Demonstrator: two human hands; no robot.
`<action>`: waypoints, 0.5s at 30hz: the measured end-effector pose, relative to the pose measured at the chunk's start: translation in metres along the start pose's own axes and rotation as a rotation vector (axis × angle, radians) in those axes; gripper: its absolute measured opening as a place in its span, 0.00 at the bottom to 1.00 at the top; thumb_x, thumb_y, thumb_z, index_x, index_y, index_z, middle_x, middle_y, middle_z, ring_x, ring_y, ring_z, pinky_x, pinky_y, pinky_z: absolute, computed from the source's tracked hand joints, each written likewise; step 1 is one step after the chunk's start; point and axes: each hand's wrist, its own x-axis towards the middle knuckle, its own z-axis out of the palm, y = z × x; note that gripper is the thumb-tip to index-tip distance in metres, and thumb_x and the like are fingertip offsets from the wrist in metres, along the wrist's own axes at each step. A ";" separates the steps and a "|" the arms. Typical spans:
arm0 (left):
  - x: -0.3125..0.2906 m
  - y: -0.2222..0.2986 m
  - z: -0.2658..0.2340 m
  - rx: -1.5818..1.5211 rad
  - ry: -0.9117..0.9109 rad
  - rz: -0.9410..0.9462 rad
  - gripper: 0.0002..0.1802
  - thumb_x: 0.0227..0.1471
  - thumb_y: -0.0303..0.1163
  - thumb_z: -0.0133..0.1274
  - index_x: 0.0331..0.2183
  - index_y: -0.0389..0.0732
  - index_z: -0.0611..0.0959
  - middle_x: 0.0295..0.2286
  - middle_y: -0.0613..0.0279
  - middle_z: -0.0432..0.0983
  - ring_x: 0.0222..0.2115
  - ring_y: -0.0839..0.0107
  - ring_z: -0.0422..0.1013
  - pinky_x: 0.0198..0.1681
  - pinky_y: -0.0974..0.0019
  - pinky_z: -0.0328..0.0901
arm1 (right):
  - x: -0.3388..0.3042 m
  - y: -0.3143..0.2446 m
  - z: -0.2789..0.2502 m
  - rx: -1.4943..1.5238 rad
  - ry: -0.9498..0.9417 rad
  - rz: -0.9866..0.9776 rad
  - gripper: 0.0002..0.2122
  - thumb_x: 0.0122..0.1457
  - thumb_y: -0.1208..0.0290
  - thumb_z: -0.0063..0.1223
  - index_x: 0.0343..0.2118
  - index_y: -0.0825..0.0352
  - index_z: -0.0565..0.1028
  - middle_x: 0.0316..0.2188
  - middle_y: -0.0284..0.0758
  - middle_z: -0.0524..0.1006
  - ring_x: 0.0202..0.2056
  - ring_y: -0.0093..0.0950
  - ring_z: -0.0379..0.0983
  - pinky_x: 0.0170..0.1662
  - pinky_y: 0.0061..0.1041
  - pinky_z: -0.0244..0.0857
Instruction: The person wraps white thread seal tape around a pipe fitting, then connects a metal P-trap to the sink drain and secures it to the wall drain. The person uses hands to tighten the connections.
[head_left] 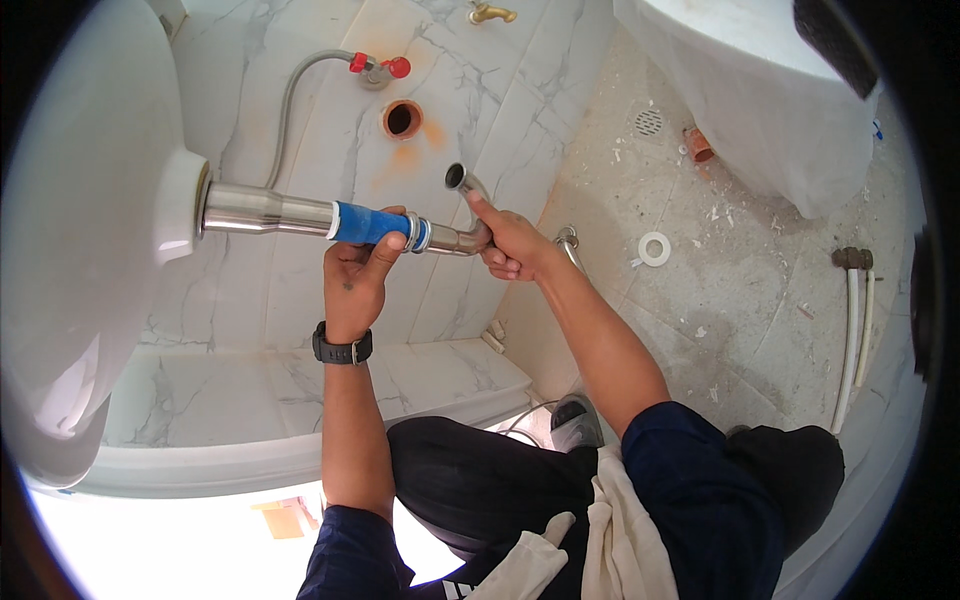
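Note:
A metal drain pipe (262, 210) runs from the underside of a white basin (85, 220) on the left, and a blue sleeve (362, 224) with a white edge surrounds part of it. My left hand (362, 275) is closed around the sleeve, with the thumb by a metal ring nut (413, 233). Beyond that nut is a curved metal drain bend (462, 240), its open mouth turned up toward the wall. My right hand (515, 243) grips this bend, thumb along its side. The bend's far side is partly hidden by my fingers.
An orange-rimmed wall hole (403, 119) lies beyond the bend. Nearby are a red-handled valve (378, 69) with a grey hose (284, 118), and a brass tap (490, 13). Debris, a white ring-shaped roll (654, 249) and an orange pipe stub (698, 146) lie rightward by a plastic-wrapped fixture (770, 130).

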 end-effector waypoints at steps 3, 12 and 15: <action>0.000 0.000 -0.001 0.001 -0.004 -0.004 0.23 0.57 0.37 0.64 0.47 0.29 0.83 0.46 0.54 0.82 0.45 0.70 0.76 0.54 0.64 0.68 | -0.001 -0.004 0.003 -0.035 0.021 0.020 0.33 0.60 0.30 0.47 0.20 0.63 0.66 0.07 0.24 0.58 0.05 0.15 0.49 0.08 0.19 0.48; 0.000 -0.002 -0.002 -0.004 -0.017 0.008 0.22 0.58 0.37 0.64 0.46 0.30 0.84 0.46 0.54 0.82 0.45 0.71 0.76 0.54 0.64 0.67 | -0.002 -0.011 0.004 -0.022 -0.010 0.090 0.34 0.62 0.32 0.47 0.22 0.67 0.69 0.08 0.24 0.58 0.06 0.14 0.48 0.08 0.20 0.46; 0.000 -0.002 -0.002 -0.009 -0.019 0.008 0.22 0.58 0.38 0.64 0.47 0.30 0.83 0.46 0.55 0.82 0.45 0.71 0.76 0.54 0.65 0.67 | -0.003 -0.012 0.004 -0.027 -0.022 0.102 0.33 0.62 0.32 0.47 0.21 0.63 0.65 0.08 0.24 0.57 0.06 0.14 0.48 0.08 0.18 0.46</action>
